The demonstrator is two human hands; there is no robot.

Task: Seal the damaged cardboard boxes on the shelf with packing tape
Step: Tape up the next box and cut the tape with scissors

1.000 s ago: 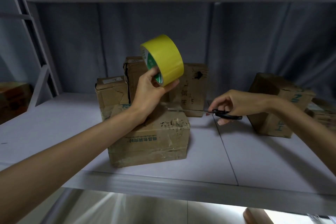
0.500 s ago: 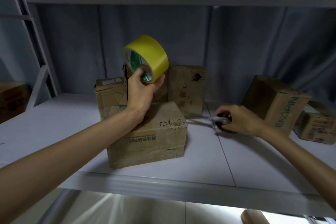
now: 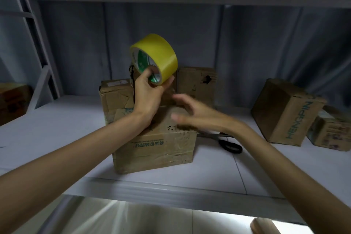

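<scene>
Yellow tape roll (image 3: pixel 154 57) sits pinched in our left hand (image 3: pixel 147 94); our right hand (image 3: pixel 197 115), fingers spread, hovers above the front box (image 3: pixel 155 144); scissors (image 3: pixel 227 142) lie beside it.

I note open shelf (image 3: pixel 47 135) left of the front box (image 3: pixel 155 144); scissors (image 3: pixel 226 141) lie just right of it, boxes (image 3: pixel 197 83) crowd behind.

six boxes (image 3: pixel 154 138), one tape roll (image 3: pixel 154 56), one scissors (image 3: pixel 228 143).
</scene>
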